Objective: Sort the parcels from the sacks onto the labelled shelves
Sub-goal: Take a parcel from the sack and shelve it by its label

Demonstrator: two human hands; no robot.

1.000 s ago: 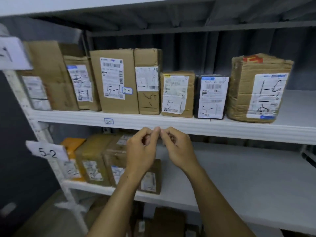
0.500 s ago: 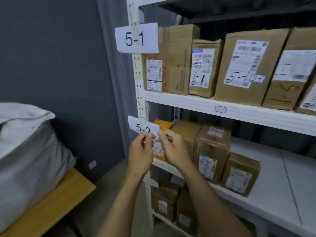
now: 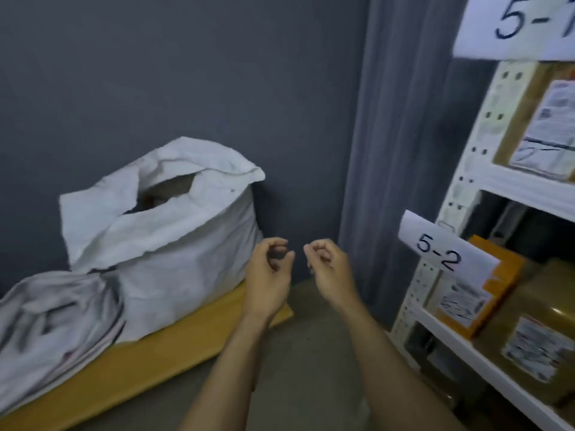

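Our left hand (image 3: pixel 269 275) and right hand (image 3: pixel 329 269) hover empty, fingers curled in toward the thumbs. To the right, the 5-2 label (image 3: pixel 441 247) marks a shelf (image 3: pixel 460 340) holding an orange parcel (image 3: pixel 497 275) and a brown parcel (image 3: pixel 541 300). Farther back, the open white sack (image 3: pixel 161 244) stands on a wooden board (image 3: pixel 140 362), its contents too dark to tell.

A white paper tag (image 3: pixel 441 250) on the white metal shelf post (image 3: pixel 488 119) at the right carries the handwritten number "5-2". Higher up, at the top right, a larger white paper sign (image 3: pixel 522 23) reads "5-"; the rest is cut off by the edge. The labels on the brown cardboard parcels (image 3: pixel 550 132) are too blurred to read.
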